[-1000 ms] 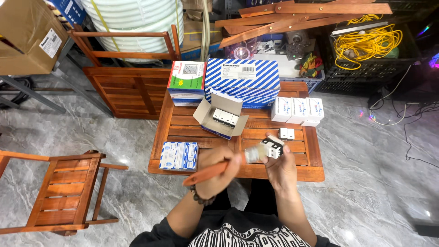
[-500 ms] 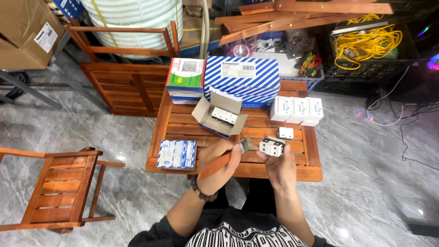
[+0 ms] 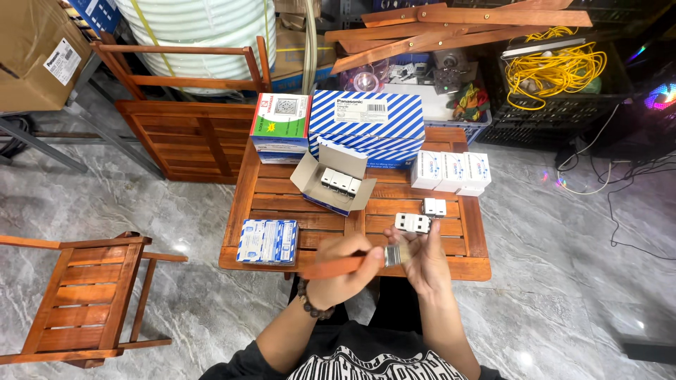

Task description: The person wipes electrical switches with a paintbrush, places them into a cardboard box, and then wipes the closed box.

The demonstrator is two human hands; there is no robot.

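Since the earlier frames, both hands sit lower and nearer the body, and the white socket module [image 3: 412, 222] now rides at the fingertips above the brush rather than level with it.

Left hand [image 3: 343, 271]: fingers closed around the orange handle of a paintbrush [image 3: 352, 264], bristles pointing right into the other palm. Right hand [image 3: 417, 257]: fingers curled up, pinching the socket module at its lower edge, over the near edge of the slatted wooden table [image 3: 267, 193].

Risks: the module is held only by fingertips; a firm brush stroke could knock it loose, and it would drop onto the table edge or the marble floor. Brushed dust may settle into the open carton just beyond.

Count, near to far: one brush; one module in hand; one flat blue-and-white pack [image 3: 267, 241] at the near left corner; one small white part [image 3: 434, 206] loose on the slats; one open carton [image 3: 333, 183] holding what appear to be three modules, though the view is small; three white small boxes [image 3: 451, 171] in a row; one large blue-striped box [image 3: 366, 127]; one green-and-red box [image 3: 280, 118] atop a stack.
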